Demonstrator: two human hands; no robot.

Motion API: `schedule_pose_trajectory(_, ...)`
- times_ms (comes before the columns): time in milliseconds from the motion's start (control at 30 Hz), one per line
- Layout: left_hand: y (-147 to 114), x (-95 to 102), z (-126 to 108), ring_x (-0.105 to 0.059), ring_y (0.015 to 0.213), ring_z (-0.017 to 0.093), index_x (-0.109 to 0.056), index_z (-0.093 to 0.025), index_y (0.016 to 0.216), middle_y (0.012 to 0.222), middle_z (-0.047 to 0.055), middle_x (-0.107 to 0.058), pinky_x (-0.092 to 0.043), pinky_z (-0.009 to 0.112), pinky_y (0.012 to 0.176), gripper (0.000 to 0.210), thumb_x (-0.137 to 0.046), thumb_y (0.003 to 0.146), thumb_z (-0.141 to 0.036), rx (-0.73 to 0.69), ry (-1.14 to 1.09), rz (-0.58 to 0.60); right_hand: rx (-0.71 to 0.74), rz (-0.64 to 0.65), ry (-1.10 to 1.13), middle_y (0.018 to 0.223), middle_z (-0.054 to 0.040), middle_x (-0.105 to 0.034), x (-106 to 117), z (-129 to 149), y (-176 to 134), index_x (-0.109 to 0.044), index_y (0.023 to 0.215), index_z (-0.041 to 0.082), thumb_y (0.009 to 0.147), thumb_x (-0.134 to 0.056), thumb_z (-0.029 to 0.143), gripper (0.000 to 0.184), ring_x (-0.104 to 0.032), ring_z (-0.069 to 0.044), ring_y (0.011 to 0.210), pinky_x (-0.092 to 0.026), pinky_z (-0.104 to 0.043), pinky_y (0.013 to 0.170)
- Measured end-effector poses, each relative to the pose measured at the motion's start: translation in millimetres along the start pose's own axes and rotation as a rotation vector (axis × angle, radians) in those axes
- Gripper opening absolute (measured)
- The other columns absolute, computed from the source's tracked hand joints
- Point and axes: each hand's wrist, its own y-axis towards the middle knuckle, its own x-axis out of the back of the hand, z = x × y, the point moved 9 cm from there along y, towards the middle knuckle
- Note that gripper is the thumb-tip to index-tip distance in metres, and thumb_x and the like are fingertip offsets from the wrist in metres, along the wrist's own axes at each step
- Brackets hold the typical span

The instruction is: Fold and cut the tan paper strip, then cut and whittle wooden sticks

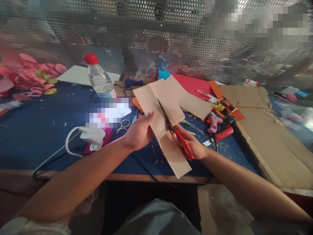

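Observation:
My left hand (140, 132) grips the left edge of a strip of beige paper (162, 130), thumb on top and fingers hidden beneath. Red-handled scissors (184, 143) sit in my right hand (193, 143), their dark blades pointing up and away from me over the paper. The blades look close together, and I cannot tell whether they are cutting. Just behind the strip is another beige paper piece (193, 99) with a wide arm stretching to the right. Some of my right fingers are behind the strip.
A water bottle (100, 78) with a red cap stands left, behind a glowing phone-like screen (110, 114). A white charger (93, 135) with cables lies nearer. To the right are a pink glue gun (214, 123), a red-handled cutter (223, 133) and cardboard (276, 137). Perforated metal (137, 42) rises behind.

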Motion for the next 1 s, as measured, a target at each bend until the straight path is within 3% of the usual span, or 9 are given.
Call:
schedule_pose_trajectory(267, -0.2, 0.0, 0.4, -0.062, 0.146, 0.039, -0.074, -0.015, 0.126, 0.127, 0.014, -0.08, -0.046, 0.055, 0.125, 0.038, -0.078, 0.096, -0.038, 0.003, -0.004, 0.003, -0.02, 0.048, 0.011, 0.08, 0.0048, -0.046, -5.0, -0.2, 0.3, -0.067, 0.12, 0.024, 0.094, -0.077, 0.059, 0.045, -0.041, -0.013, 0.067, -0.045, -0.023, 0.063)
schedule_pose_trajectory(400, 0.0, 1.8, 0.4, -0.063, 0.145, 0.038, -0.074, -0.014, 0.126, 0.127, 0.014, -0.081, -0.046, 0.054, 0.126, 0.039, -0.075, 0.099, -0.041, 0.002, -0.004, -0.001, -0.033, 0.051, 0.037, 0.078, 0.0059, -0.042, -5.2, -2.0, 0.3, -0.066, 0.123, 0.025, 0.09, -0.08, 0.067, 0.055, -0.038, -0.013, 0.066, -0.046, -0.024, 0.065)
schedule_pose_trajectory(567, 0.4, 1.4, 0.4, -0.063, 0.144, 0.038, -0.074, -0.014, 0.127, 0.124, 0.013, -0.081, -0.045, 0.055, 0.126, 0.04, -0.078, 0.097, -0.04, 0.004, -0.005, 0.008, -0.043, 0.071, 0.026, 0.081, 0.0048, -0.045, -4.3, -6.0, -0.3, -0.067, 0.129, 0.025, 0.089, -0.076, 0.077, 0.067, -0.039, -0.012, 0.069, -0.044, -0.023, 0.064)
schedule_pose_trajectory(767, 0.4, 3.7, 2.2, -0.06, 0.147, 0.042, -0.073, -0.012, 0.131, 0.132, 0.016, -0.079, -0.046, 0.058, 0.125, 0.044, -0.072, 0.101, -0.045, 0.015, -0.019, 0.012, 0.0, 0.051, 0.014, 0.084, 0.0029, -0.053, -1.6, -5.7, -0.1, -0.067, 0.128, 0.025, 0.097, -0.075, 0.061, 0.048, -0.046, -0.013, 0.071, -0.047, -0.022, 0.065)
schedule_pose_trajectory(1000, 0.6, 4.6, 1.4, -0.062, 0.145, 0.041, -0.072, -0.013, 0.133, 0.133, 0.016, -0.079, -0.047, 0.059, 0.124, 0.044, -0.067, 0.105, -0.046, 0.001, 0.018, 0.027, -0.016, 0.054, 0.035, 0.088, 0.0018, -0.057, -3.6, -6.9, 0.7, -0.066, 0.126, 0.025, 0.096, -0.076, 0.059, 0.047, -0.052, -0.014, 0.075, -0.05, -0.023, 0.07)
